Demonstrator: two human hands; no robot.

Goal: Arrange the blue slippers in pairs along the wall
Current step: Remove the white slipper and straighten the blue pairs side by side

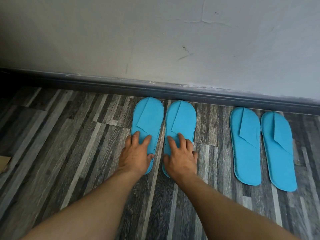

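Both flat, the left hand (136, 153) and right hand (180, 156) press thin, light, floppy-looking slippers (149, 116), gripping nothing; sliding by the soles likely suits them.

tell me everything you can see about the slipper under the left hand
The slipper under the left hand is bright blue, flat, of what looks like thin non-woven fabric, with a stitched edge and a folded-flat toe flap. It lies on the grey wood-look floor, toe at the dark skirting board, first in a row of four. The left hand presses flat on its heel half, fingers spread. Its neighbour lies parallel just to the right, under the right hand.
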